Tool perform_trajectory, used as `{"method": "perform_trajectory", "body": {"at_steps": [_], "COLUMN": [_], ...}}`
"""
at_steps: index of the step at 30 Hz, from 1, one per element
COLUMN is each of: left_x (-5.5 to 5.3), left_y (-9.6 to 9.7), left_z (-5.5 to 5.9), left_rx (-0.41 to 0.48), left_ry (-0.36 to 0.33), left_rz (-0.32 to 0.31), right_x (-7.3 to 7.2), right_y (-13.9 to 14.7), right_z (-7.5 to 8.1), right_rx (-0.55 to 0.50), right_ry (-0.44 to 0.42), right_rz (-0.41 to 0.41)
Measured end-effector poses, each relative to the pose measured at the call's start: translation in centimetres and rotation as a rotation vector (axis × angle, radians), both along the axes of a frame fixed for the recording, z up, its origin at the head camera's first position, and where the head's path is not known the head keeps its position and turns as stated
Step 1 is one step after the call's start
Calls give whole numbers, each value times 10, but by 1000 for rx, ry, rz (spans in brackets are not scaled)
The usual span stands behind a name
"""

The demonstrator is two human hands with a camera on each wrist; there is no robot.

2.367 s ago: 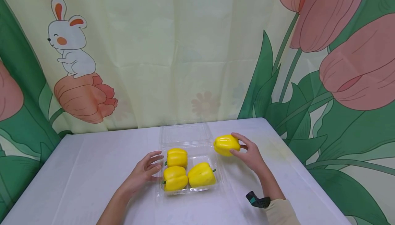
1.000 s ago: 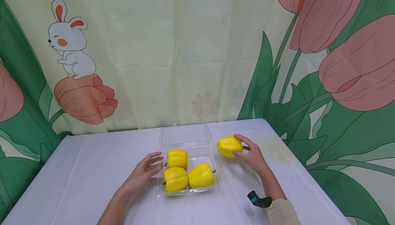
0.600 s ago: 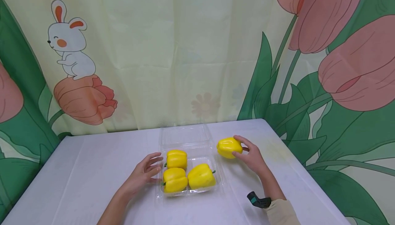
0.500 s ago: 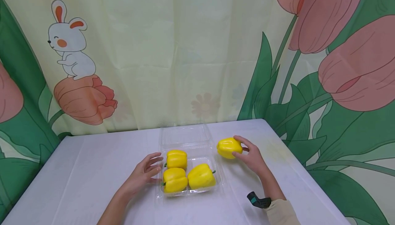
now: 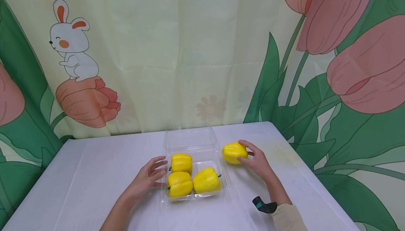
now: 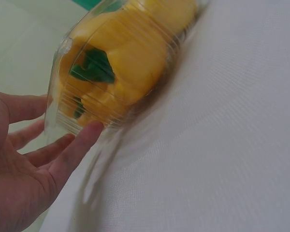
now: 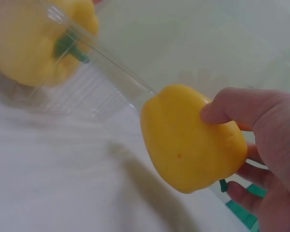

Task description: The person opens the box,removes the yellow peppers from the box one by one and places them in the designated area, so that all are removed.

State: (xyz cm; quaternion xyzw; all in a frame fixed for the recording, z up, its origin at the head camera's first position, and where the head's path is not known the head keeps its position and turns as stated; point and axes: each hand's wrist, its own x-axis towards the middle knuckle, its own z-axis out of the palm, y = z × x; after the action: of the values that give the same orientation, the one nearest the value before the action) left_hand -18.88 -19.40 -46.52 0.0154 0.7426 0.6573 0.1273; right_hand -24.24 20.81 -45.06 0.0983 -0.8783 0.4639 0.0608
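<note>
A yellow bell pepper [image 5: 234, 153] is gripped between the thumb and fingers of my right hand [image 5: 257, 162], just right of a clear plastic container [image 5: 202, 164]. In the right wrist view that pepper [image 7: 188, 140] hangs above the cloth, its green stem toward the palm. Inside the container lie a back-left pepper [image 5: 181, 163], a front-left pepper [image 5: 179, 184] and a front-right pepper [image 5: 207, 180]. My left hand [image 5: 147, 175] rests against the container's left side with loosely spread fingers; in the left wrist view its fingertips [image 6: 93, 129] touch the clear wall.
The hinged clear lid [image 5: 190, 139] lies folded back behind the container, close to the table's far edge. A white cloth [image 5: 95, 174] covers the table. Behind it hangs a printed curtain [image 5: 148, 55]. A black band [image 5: 264, 205] sits on the right wrist.
Over the last couple of seconds my right hand has shifted the held pepper slightly right, away from the container, and a touch lower. My left hand and the other peppers have stayed put.
</note>
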Motion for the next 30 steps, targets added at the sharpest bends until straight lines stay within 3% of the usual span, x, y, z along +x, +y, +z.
{"method": "perform_trajectory", "body": {"at_steps": [18, 30], "left_x": [-3, -2], "left_y": [-1, -1], "left_z": [3, -2], "left_rx": [-7, -12], "left_ry": [8, 5], "left_rz": [9, 9], "right_x": [-5, -3], "right_y": [-4, -8], "right_z": [-3, -9], "right_rx": [21, 55], "right_ry": [-29, -60], "right_rz": [-7, -21]}}
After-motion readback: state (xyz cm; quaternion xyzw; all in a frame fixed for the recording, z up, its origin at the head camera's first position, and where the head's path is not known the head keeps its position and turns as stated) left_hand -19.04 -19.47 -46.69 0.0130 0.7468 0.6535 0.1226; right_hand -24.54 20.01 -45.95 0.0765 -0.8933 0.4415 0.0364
